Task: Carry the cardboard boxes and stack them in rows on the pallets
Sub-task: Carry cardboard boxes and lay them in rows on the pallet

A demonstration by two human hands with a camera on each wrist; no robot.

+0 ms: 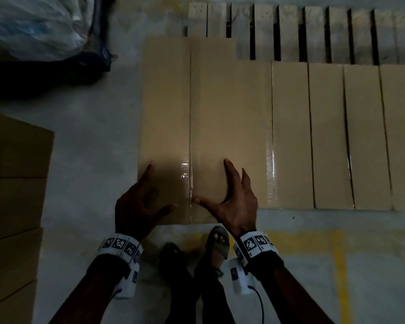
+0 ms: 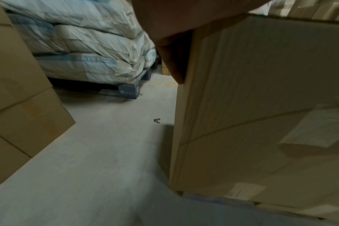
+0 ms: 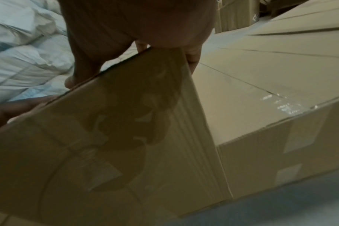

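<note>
White sacks (image 1: 33, 26) far left; tan cardboard box row (image 1: 346, 136) on slatted wooden pallet (image 1: 313, 33), right. Fingers spread, left hand (image 1: 138, 204) and right hand (image 1: 235, 204) press long taped cardboard box (image 1: 208, 113).

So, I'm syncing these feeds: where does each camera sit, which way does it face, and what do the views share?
Head: on the head, facing down at the box and pallet; left hand, right hand and feet show.
Left wrist: on the left wrist, facing along the box's side toward sacks; one finger shows.
Right wrist: on the right wrist, facing the box's end; fingers show.
Shared: all three see the box.
</note>
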